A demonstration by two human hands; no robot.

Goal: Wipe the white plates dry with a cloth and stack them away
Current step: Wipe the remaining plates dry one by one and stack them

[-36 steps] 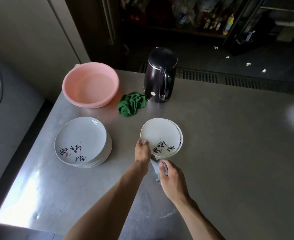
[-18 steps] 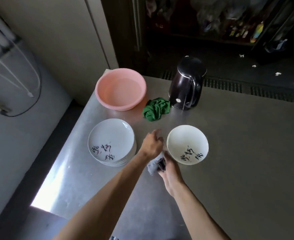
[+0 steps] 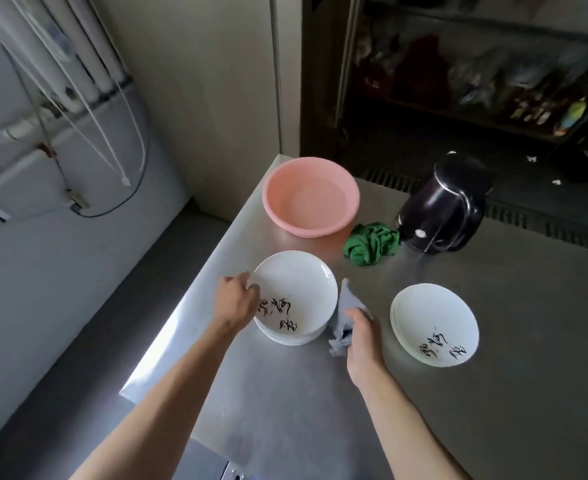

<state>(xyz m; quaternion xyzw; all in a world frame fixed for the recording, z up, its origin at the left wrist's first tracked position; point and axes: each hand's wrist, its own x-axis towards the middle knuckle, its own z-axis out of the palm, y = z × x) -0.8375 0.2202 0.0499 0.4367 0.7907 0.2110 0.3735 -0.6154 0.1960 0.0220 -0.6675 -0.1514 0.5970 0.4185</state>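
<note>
Plates: glazed, slick, breakable

Grip of left hand (image 3: 235, 299) pinches the left rim of the top plate (image 3: 296, 282) on the stack (image 3: 285, 338), on the surface (image 3: 493, 393). Grip of right hand (image 3: 361, 336) is clamped on the limp cloth (image 3: 347, 304) just beside it. Probably wet, slick and brittle: take the rim, thumb over, lift level.

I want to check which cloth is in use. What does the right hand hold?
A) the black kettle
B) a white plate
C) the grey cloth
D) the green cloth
C: the right hand grips the grey cloth, while the green cloth lies beside the black kettle.
</note>
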